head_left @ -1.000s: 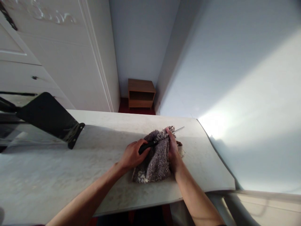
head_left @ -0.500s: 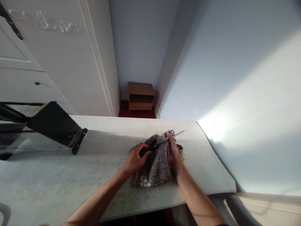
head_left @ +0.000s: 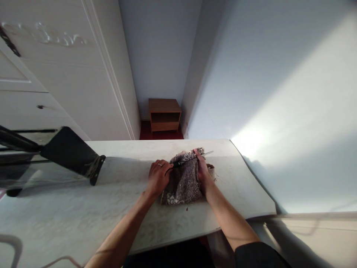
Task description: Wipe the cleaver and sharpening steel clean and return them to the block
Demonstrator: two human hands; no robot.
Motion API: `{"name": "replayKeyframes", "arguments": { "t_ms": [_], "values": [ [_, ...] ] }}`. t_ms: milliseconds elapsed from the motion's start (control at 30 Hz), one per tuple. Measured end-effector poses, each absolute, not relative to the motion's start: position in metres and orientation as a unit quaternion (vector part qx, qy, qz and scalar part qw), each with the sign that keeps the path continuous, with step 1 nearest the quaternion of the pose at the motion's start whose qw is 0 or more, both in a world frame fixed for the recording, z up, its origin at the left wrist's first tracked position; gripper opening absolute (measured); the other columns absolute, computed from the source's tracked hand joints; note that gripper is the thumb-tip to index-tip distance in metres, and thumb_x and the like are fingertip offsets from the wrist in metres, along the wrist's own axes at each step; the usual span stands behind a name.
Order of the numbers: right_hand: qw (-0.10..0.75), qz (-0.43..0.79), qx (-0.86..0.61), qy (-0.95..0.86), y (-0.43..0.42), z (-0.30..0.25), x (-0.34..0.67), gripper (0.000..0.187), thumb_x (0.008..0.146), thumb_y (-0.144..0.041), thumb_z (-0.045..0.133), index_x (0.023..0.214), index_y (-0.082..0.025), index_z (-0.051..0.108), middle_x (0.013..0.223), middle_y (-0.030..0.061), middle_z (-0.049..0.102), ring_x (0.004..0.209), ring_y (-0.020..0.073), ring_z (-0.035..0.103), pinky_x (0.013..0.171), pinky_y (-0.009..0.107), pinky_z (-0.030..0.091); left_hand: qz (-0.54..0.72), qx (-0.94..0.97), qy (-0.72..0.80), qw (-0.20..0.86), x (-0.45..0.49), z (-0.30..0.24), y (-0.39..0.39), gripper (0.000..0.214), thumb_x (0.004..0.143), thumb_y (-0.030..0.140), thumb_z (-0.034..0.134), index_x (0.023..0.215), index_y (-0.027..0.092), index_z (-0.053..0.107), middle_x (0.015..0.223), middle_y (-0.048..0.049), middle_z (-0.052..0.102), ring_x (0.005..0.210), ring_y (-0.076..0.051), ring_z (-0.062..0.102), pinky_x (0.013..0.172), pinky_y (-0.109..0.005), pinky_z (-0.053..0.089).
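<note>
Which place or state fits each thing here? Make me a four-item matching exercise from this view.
1. Left hand
2. Right hand
3. Wooden cabinet
4. Black stand

A. on the red floor
B. gripping the gray cloth
C. on the white table, left of both hands
D. closed on the black handle

Pairs: 1-D, 2-B, 3-A, 4-C.

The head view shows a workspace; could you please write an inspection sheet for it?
Surface: pale tabletop, faintly stained.
Job's things: black-handled knife, blade tip showing beyond a gray-brown cloth.
Clutter: black stand at left; dark speck near the cloth.
Hands: left hand grips the knife; right hand clasps the cloth.
Cables: gray curved band, lower left, possibly a cable; unclear.
Surroundings: white cabinet, brown nightstand, pale wall.
</note>
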State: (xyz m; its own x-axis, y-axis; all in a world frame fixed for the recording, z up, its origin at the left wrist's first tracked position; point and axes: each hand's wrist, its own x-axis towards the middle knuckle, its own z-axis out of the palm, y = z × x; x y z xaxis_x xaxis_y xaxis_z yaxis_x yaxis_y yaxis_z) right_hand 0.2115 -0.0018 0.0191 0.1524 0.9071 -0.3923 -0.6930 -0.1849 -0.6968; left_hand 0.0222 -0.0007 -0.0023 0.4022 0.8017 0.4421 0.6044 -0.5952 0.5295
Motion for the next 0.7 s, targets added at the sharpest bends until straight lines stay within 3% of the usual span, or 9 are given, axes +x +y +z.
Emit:
{"name": "replayKeyframes", "arguments": {
  "t_ms": [200,333,433,600,700],
  "values": [
    [0.62,0.649,-0.428,-0.109,0.021,0.018,0.217,0.019,0.068,-0.043,0.072,0.072,-0.026,0.064,0.065,-0.0012,0.071,0.08,0.0244,0.071,0.076,0.038,0.058,0.355,0.762,0.469,0.272,0.017,-0.002,0.011,0.024,0.088,0.04,0.058,0.097,0.021,0.068,0.095,-0.0044,0.072,0.092,-0.022,0.065,0.084,-0.034,0.047],
    [0.63,0.66,-0.392,-0.119,0.026,0.017,0.222,0.018,0.068,-0.042,0.072,0.071,-0.026,0.064,0.063,-0.0013,0.07,0.077,0.0247,0.071,0.074,0.037,0.058,0.368,0.675,0.473,0.431,0.017,0.002,0.014,0.032,0.081,0.05,0.062,0.081,0.018,0.066,0.07,0.0001,0.068,0.066,-0.016,0.064,0.063,-0.025,0.046],
    [0.664,0.642,-0.359,-0.132,0.028,0.017,0.226,0.018,0.068,-0.041,0.074,0.07,-0.027,0.062,0.062,-0.0035,0.069,0.074,0.0228,0.07,0.074,0.035,0.058,0.361,0.626,0.455,0.52,0.016,0.005,0.017,0.036,0.08,0.052,0.061,0.076,0.016,0.063,0.047,0.0047,0.053,0.044,-0.01,0.049,0.046,-0.02,0.035],
    [0.66,0.644,-0.367,-0.124,0.029,0.02,0.231,0.02,0.068,-0.044,0.072,0.072,-0.026,0.062,0.065,-0.0031,0.07,0.078,0.0226,0.071,0.075,0.036,0.057,0.31,0.609,0.456,0.57,0.01,0.008,0.023,0.04,0.082,0.056,0.055,0.078,0.016,0.061,0.036,0.0074,0.043,0.032,-0.007,0.032,0.038,-0.019,0.023],
    [0.65,0.646,-0.381,-0.125,0.029,0.022,0.234,0.022,0.067,-0.047,0.07,0.075,-0.026,0.064,0.069,-0.0017,0.072,0.08,0.023,0.071,0.075,0.036,0.057,0.318,0.623,0.459,0.548,0.006,0.008,0.026,0.038,0.082,0.053,0.057,0.089,0.017,0.064,0.047,0.0049,0.054,0.038,-0.009,0.042,0.041,-0.02,0.033]
  ]
}}
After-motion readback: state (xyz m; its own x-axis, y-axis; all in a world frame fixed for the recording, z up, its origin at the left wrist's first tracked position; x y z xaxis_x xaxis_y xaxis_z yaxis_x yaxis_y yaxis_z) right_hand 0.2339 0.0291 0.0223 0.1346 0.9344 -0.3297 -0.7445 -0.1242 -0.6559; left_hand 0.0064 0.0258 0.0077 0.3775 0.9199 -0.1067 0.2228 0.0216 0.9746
